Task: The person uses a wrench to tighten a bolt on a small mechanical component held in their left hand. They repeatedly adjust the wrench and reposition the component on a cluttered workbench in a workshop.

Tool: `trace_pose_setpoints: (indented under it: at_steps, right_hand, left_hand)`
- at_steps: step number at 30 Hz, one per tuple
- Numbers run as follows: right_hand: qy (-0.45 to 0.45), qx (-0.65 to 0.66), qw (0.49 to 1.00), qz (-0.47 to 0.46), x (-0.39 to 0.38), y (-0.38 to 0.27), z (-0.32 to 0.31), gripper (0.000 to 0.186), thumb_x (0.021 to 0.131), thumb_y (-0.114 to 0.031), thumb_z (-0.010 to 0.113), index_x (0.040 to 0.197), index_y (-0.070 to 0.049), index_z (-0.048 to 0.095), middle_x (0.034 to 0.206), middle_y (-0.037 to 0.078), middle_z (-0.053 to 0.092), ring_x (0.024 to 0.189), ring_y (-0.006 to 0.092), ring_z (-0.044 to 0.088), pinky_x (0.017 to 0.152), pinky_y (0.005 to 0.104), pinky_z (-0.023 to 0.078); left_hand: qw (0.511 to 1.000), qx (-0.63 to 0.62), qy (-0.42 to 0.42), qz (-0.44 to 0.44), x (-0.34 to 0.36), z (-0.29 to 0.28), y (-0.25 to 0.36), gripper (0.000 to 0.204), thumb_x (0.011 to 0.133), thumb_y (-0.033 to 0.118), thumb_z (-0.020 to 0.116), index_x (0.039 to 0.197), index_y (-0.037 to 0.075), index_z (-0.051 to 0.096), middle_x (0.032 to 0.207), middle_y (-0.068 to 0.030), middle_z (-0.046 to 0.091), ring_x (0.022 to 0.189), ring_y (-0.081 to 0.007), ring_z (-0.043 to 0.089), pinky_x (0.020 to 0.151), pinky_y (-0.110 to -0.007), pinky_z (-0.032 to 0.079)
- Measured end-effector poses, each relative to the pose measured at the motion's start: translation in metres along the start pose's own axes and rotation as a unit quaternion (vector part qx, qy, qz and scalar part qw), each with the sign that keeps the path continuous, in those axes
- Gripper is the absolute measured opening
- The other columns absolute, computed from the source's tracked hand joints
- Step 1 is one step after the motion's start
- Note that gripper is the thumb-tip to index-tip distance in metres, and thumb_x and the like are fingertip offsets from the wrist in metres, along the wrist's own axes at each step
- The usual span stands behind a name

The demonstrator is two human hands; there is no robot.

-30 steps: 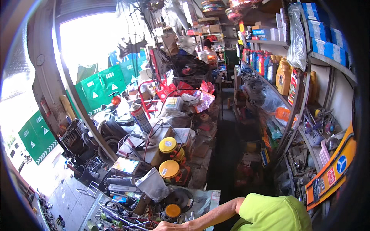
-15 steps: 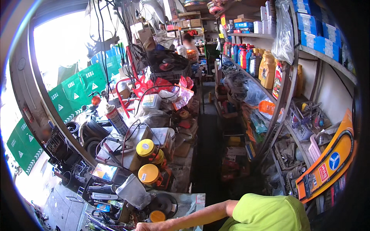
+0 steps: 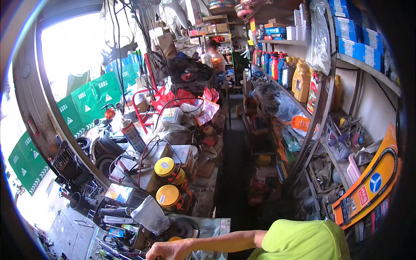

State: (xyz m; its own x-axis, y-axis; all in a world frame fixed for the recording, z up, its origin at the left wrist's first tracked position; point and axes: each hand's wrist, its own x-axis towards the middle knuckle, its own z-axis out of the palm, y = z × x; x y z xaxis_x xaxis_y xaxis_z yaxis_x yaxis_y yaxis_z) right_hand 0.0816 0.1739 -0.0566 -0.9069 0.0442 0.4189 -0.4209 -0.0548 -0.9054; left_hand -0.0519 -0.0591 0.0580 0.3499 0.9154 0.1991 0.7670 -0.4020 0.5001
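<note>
Grip: we cannot tell; right hand (image 3: 167,250) curled, palm hidden, left hand unseen. Leftward sweep could, we judge, snag the loose tools (image 3: 113,250) nearby.

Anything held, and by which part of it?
Can't tell: the right hand is cut off by the picture's lower edge, hiding any hold. The left hand is out of view.

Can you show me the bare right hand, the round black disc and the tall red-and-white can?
Bare right hand (image 3: 167,250): head view, back of hand.
Round black disc (image 3: 183,226): head view, upper face.
Tall red-and-white can (image 3: 133,136): head view, side.
</note>
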Motion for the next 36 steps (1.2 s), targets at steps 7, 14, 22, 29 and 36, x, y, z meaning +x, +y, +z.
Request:
trace_pose_setpoints:
  at_steps: [7,14,22,29,36]
  right_hand:
    - [0.144,-0.500,0.801,-0.298,0.014,0.005,0.038,0.025,0.079,-0.013,0.070,0.100,-0.003,0.061,0.090,0.012,0.058,0.084,0.0322,0.059,0.076,0.0440,0.051]
    - [0.206,-0.519,0.789,-0.255,0.003,0.007,0.045,0.027,0.082,-0.011,0.068,0.106,-0.002,0.061,0.098,0.014,0.059,0.088,0.0331,0.061,0.077,0.0442,0.054]
    - [0.253,-0.419,0.854,-0.173,0.004,0.016,0.049,0.024,0.083,-0.011,0.069,0.106,-0.002,0.066,0.095,0.017,0.066,0.080,0.0326,0.068,0.068,0.0390,0.056]
    - [0.232,-0.386,0.869,-0.205,0.001,0.013,0.054,0.020,0.081,-0.006,0.068,0.101,-0.003,0.068,0.090,0.016,0.067,0.075,0.0344,0.067,0.064,0.0404,0.055]
    - [0.213,-0.272,0.909,-0.233,0.004,0.003,0.055,0.015,0.089,-0.008,0.067,0.102,-0.005,0.072,0.091,0.014,0.070,0.075,0.0275,0.067,0.064,0.0359,0.054]
  left_hand:
    - [0.916,0.145,0.008,-0.374,0.014,0.011,-0.021,0.023,0.090,0.025,0.063,0.107,0.011,0.067,0.088,-0.0188,0.070,0.079,-0.0391,0.067,0.072,-0.047,0.051]
    - [0.893,-0.006,0.253,-0.371,0.023,0.023,-0.029,0.023,0.094,0.006,0.058,0.115,-0.002,0.062,0.099,-0.0144,0.068,0.088,-0.0200,0.063,0.081,-0.034,0.050]
    - [0.840,-0.102,0.421,-0.327,0.022,0.042,-0.035,0.031,0.096,0.007,0.059,0.124,-0.007,0.055,0.108,-0.0170,0.066,0.095,-0.0237,0.062,0.085,-0.032,0.051]
    - [0.851,-0.062,0.416,-0.314,0.017,0.037,-0.041,0.038,0.096,0.005,0.060,0.131,-0.005,0.051,0.107,-0.0173,0.065,0.088,-0.0225,0.062,0.075,-0.029,0.052]
    - [0.873,-0.021,0.382,-0.304,0.006,0.042,-0.048,0.036,0.095,0.011,0.061,0.127,-0.002,0.053,0.099,-0.0138,0.062,0.077,-0.0194,0.057,0.063,-0.024,0.047]
